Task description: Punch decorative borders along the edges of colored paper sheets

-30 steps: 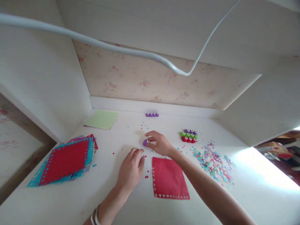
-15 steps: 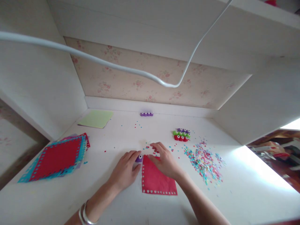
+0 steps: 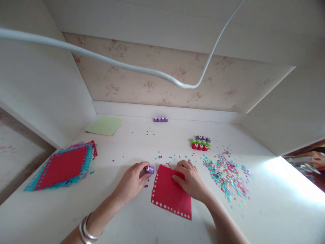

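Observation:
My left hand (image 3: pixel 132 179) holds a small purple paper punch (image 3: pixel 150 169) between thumb and fingers, tilted on its side, just left of the red paper and apart from it. The red paper sheet (image 3: pixel 170 193) lies slightly turned, with rows of small punched holes, some heart-shaped, along its left and near edges. My right hand (image 3: pixel 189 178) grips the sheet by its far right part, thumb on top; its other fingertips are partly hidden. A few red punched bits (image 3: pixel 146 183) lie on the table below the punch.
At left is a stack of red and blue punched sheets (image 3: pixel 64 166), with pale green paper (image 3: pixel 104 125) behind. Purple punches (image 3: pixel 160 119) line the back; purple, green and red ones (image 3: pixel 200 143) stand right. Confetti (image 3: pixel 228 173) is heaped at right. A white cable (image 3: pixel 142 69) hangs across the view.
The punch has come off the sheet's left edge and tipped over in my left hand. Red bits now lie below it. My right hand has gripped the sheet, which has turned slightly.

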The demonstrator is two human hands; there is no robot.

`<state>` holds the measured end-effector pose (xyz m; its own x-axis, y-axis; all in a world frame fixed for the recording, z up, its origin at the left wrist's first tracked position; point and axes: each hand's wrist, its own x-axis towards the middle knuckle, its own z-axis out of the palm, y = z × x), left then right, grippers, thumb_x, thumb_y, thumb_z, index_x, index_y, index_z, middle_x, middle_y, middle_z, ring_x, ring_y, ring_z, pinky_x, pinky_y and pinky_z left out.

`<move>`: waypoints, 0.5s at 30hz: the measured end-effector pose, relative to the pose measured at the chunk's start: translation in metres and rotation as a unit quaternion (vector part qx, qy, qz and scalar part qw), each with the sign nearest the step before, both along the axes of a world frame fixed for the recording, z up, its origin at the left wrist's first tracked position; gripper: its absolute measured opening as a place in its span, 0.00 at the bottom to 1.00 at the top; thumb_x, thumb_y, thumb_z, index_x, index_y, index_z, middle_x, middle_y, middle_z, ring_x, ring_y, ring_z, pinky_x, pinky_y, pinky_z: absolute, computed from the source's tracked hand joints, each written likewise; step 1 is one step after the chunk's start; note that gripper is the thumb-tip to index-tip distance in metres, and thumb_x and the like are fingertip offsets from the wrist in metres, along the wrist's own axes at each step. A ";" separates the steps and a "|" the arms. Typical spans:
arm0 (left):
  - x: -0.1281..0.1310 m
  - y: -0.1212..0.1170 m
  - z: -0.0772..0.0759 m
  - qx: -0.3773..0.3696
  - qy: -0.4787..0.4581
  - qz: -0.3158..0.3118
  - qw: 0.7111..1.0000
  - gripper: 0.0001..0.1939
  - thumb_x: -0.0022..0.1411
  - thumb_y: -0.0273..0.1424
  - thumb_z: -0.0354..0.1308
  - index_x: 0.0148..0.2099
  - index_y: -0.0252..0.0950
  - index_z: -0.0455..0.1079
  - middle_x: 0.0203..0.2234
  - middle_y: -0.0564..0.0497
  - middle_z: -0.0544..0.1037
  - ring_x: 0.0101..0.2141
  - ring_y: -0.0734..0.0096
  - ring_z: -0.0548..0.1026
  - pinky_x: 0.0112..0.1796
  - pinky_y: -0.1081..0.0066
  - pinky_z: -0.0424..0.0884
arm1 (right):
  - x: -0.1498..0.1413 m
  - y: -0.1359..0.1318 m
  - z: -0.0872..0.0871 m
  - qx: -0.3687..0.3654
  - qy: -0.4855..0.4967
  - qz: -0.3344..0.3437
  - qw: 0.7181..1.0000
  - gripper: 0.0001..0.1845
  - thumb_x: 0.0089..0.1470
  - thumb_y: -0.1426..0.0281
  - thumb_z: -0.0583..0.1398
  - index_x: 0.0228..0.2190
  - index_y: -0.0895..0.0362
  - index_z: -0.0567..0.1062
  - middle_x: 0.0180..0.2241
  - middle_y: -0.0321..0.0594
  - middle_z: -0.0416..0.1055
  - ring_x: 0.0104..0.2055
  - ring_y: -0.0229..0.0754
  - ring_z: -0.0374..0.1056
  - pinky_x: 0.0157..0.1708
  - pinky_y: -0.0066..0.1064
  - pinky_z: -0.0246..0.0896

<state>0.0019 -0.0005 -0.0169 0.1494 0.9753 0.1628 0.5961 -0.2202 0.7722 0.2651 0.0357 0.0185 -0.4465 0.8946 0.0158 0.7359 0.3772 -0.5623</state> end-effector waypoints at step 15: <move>0.000 0.002 0.000 0.016 0.021 -0.011 1.000 0.17 0.62 0.25 0.59 0.53 0.43 0.71 0.43 0.51 0.79 0.43 0.66 0.78 0.45 0.67 0.74 | 0.006 0.000 0.019 -0.417 0.345 -0.053 0.840 0.19 0.50 0.62 0.66 0.44 0.55 0.76 0.39 0.44 0.79 0.38 0.49 0.76 0.38 0.39 0.71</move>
<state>0.0016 0.0013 -0.0172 0.1790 0.9659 0.1869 0.6225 -0.2583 0.7388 0.2707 0.0358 0.0376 -0.5060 0.7573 -0.4128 0.1319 -0.4050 -0.9047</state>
